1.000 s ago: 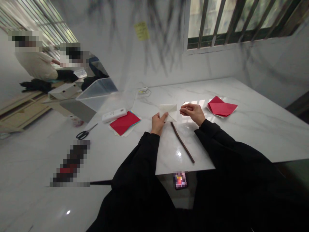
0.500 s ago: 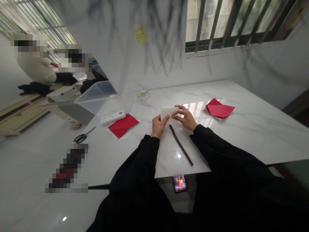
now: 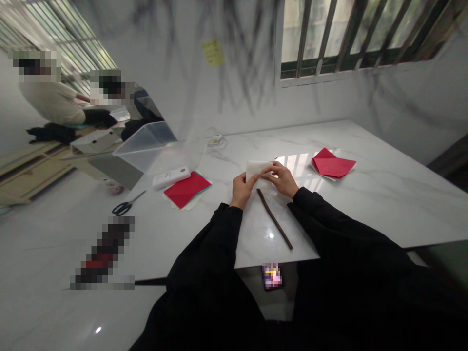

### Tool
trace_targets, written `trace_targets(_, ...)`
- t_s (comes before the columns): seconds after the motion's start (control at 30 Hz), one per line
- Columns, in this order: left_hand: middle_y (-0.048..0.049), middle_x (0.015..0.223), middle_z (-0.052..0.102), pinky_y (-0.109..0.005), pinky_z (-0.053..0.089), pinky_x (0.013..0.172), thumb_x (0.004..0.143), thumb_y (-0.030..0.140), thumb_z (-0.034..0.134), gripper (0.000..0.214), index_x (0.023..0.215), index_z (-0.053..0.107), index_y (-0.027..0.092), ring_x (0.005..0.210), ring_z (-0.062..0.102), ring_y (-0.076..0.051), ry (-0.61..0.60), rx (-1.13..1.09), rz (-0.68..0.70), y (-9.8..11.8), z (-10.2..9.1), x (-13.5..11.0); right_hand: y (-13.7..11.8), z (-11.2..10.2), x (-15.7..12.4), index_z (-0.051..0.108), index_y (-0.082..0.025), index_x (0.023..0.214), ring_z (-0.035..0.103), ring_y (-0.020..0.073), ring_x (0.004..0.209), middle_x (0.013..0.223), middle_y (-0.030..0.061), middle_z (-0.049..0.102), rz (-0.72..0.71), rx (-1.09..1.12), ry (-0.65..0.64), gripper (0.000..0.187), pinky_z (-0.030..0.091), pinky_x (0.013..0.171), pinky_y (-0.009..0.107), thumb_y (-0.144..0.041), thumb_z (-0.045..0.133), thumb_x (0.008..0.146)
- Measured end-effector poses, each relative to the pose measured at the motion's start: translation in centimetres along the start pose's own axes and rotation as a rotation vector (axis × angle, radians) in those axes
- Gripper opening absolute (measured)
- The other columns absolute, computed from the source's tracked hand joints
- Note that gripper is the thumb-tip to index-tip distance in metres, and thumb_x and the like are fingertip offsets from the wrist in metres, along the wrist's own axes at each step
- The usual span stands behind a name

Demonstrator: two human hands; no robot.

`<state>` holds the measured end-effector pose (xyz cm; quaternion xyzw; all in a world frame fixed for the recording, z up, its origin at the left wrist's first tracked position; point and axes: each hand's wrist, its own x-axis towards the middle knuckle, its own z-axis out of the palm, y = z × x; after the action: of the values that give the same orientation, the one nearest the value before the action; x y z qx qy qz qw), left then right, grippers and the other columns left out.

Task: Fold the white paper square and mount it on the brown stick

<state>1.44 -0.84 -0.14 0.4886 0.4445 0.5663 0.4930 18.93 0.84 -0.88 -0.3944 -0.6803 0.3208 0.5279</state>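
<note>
A sheet of cream-white paper (image 3: 255,168) is held up just above the table. My left hand (image 3: 241,191) grips its lower left part, thumb on the near face. From the other side my right hand (image 3: 281,178) pinches the paper near its lower edge, the thumb and fingertips of both hands almost meeting. Part of the sheet is hidden behind the fingers. A thin dark brown stick (image 3: 274,218) lies on the table between my forearms, its far end just below the hands.
Left of my hands are stacked red sheets (image 3: 187,189), a white oblong device (image 3: 171,177), black-handled scissors (image 3: 127,204) and a clear plastic bin (image 3: 146,141). More red sheets (image 3: 332,165) lie to the right. Two people sit at the far left. A lit phone (image 3: 272,277) shows below the table edge.
The fingers of my right hand have come down and closed in toward my left thumb on the paper. The paper and my left hand have shifted slightly right.
</note>
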Motion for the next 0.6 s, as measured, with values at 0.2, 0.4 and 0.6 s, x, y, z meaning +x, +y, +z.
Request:
trace_targets(0.2, -0.0073, 0.094, 0.079, -0.031, 0.055, 0.073, 0.067, 0.050, 0.089, 0.051, 0.101, 0.079, 0.013, 0.079, 0.069, -0.020, -0.047, -0.045, -0.023, 0.4, 0.2, -0.2, -0.3, 0.0, -0.1, 0.079, -0.023, 0.089, 0.066, 0.0219, 0.097, 0.109, 0.0070, 0.067, 0.044, 0.010, 0.014, 0.029, 0.058, 0.085, 0.039, -0.051, 0.077, 0.084)
trace_targets(0.4, -0.0076, 0.094, 0.079, -0.033, 0.056, 0.076, 0.066, 0.051, 0.090, 0.054, 0.102, 0.079, 0.014, 0.083, 0.070, -0.022, -0.059, -0.062, -0.035, 0.5, 0.2, -0.2, -0.9, 0.4, -0.2, 0.078, -0.023, 0.087, 0.069, 0.0246, 0.101, 0.100, 0.0062, 0.075, 0.109, 0.043, 0.051, 0.027, 0.058, 0.085, 0.039, -0.050, 0.077, 0.082)
trace_targets(0.6, -0.0074, 0.093, 0.078, -0.033, 0.057, 0.076, 0.066, 0.053, 0.090, 0.057, 0.107, 0.078, 0.014, 0.084, 0.071, -0.023, -0.052, -0.085, -0.037, 0.6, 0.3, -0.3, -1.8, 1.2, -0.6, 0.072, -0.022, 0.091, 0.070, 0.0229, 0.092, 0.095, 0.0051, 0.076, 0.153, 0.150, 0.114, 0.032, 0.059, 0.083, 0.037, -0.051, 0.078, 0.079)
